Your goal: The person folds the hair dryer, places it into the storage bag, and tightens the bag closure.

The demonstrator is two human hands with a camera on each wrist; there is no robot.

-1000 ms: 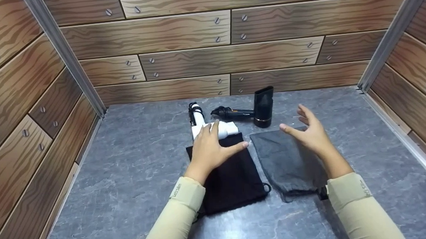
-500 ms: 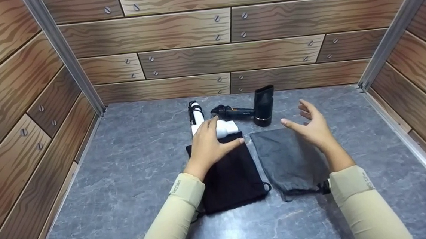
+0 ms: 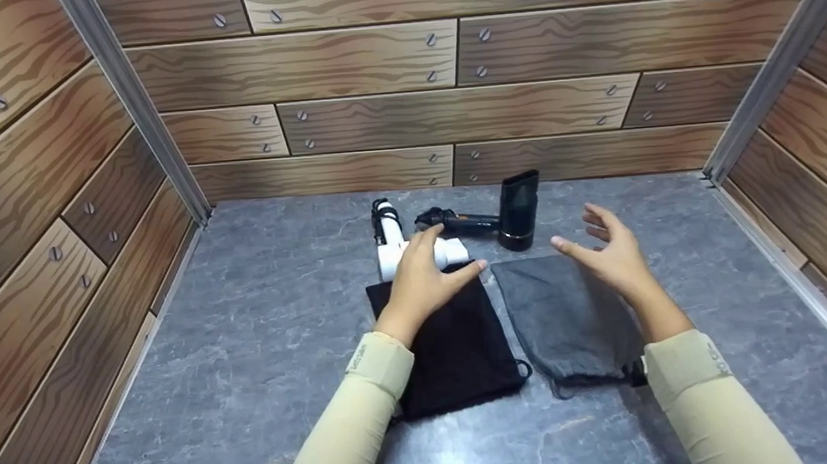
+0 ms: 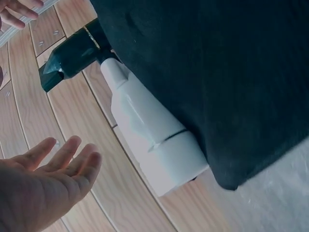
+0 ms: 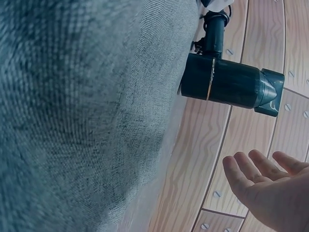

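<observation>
My left hand [image 3: 424, 282] hovers over a black drawstring bag [image 3: 458, 352], fingers extended and thumb spread, holding nothing. Just beyond its fingertips lies a white hair dryer [image 3: 390, 261], partly covered by the hand in the head view; the left wrist view shows its white body [image 4: 149, 130] beside the bag. Above the far right part of a grey drawstring bag [image 3: 558, 316] is my right hand [image 3: 615, 258], its fingers apart and grasping nothing. A black hair dryer [image 3: 518, 210] rests behind the grey bag, its nozzle pointing up and its handle toward the left.
Both bags lie side by side on a grey marbled table [image 3: 262, 359]. Wood-patterned panels [image 3: 372, 60] wall the back and both sides, with metal strips at the corners. A black cord [image 3: 384, 212] is wound around the white dryer's handle.
The head view has shifted slightly. My left hand has moved a little to the right over the black bag; the right hand stays almost in place. Bags and dryers lie as before.
</observation>
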